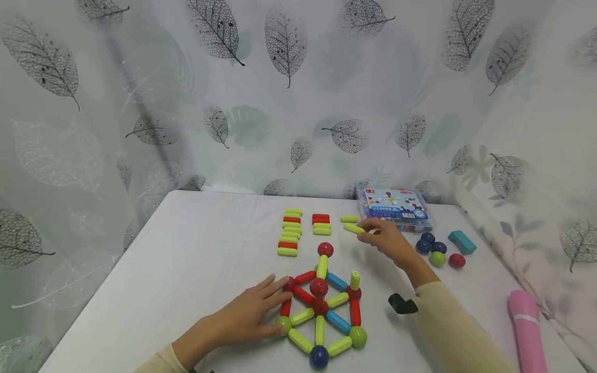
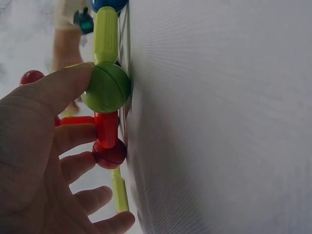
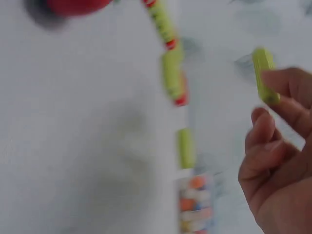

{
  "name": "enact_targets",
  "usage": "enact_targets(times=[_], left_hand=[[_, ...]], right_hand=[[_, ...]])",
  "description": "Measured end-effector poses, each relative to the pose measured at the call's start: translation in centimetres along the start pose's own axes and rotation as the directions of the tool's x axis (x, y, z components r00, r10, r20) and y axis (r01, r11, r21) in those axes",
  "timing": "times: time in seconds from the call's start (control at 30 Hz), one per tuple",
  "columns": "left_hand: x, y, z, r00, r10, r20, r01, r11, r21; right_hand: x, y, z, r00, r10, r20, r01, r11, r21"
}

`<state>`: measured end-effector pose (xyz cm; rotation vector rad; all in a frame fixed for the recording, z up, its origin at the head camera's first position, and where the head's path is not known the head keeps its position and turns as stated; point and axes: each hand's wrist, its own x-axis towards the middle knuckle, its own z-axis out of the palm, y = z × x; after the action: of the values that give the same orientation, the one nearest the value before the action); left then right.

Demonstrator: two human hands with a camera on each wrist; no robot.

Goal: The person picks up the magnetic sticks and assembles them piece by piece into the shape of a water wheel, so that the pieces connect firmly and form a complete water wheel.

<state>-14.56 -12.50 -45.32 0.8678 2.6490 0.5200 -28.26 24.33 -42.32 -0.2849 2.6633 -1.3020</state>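
My right hand (image 1: 384, 239) pinches a yellow-green magnetic rod (image 3: 264, 75) between thumb and finger, above the table at the back. My left hand (image 1: 249, 313) lies at the left side of a flat hexagonal frame of rods and balls. In the left wrist view its thumb touches a green ball (image 2: 107, 87), and its fingers extend beside a red rod (image 2: 106, 129) and a red ball (image 2: 109, 154). From the frame's hub a red ball (image 1: 319, 286) stands raised; another red ball (image 1: 325, 249) tops a rod at the back. One yellow-green rod (image 1: 355, 280) stands upright at the right, bare on top.
Loose rods (image 1: 292, 231) lie in a column, with a shorter group (image 1: 322, 225) and a single rod (image 1: 349, 219) nearby. A plastic box (image 1: 396, 210) sits at the back right. Several balls (image 1: 437, 247), a teal block (image 1: 462, 242) and a pink roll (image 1: 527, 326) lie right.
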Motion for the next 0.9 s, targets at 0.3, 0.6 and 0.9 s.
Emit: enact_targets(times=[0.3,0.6,0.9], left_hand=[[-0.1,-0.2,0.0,1.000,-0.006,-0.004,0.006,1.000,-0.015],[-0.1,-0.2,0.2,1.000,0.001,0.000,-0.001,1.000,-0.011],[0.0,-0.1,0.2,0.999,0.030,-0.021,-0.030,0.999,-0.013]], right_hand=[[-7.5,-5.6,0.4,0.904,-0.355,0.238,0.396,0.904,-0.158],[-8.6,-5.9,2.1,0.894,-0.329,0.303,0.386,0.910,-0.150],[-9.0,-4.3,-0.8,0.943,-0.287,0.172,0.317,0.930,-0.188]])
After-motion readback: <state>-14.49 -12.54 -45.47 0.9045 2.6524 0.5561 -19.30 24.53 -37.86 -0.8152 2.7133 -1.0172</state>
